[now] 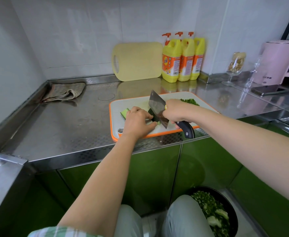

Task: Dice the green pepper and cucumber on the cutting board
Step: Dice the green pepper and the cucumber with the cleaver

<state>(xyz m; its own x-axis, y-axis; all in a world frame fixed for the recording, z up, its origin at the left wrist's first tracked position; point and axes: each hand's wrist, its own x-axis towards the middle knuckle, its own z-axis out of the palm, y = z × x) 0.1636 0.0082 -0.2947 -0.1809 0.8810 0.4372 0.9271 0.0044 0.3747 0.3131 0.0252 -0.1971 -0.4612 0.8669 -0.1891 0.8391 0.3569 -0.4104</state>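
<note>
Steel counter [63, 120] bearing an orange-rimmed white cutting board [133, 102].
Right hand [176, 112] grips the black-handled steel cleaver [157, 106], its blade on the dark green cucumber strip [124, 112] mid-board, held by the left hand [138, 122] with curled fingers; diced green pepper [190, 101] lies at the board's far right.

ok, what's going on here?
A person is cutting a cucumber on the board. The left hand holds the cucumber down, and the right hand grips a cleaver with its edge down on it. A pile of diced greens sits at the board's far right corner. A black bowl of chopped greens stands on the floor by the person's legs.
</note>
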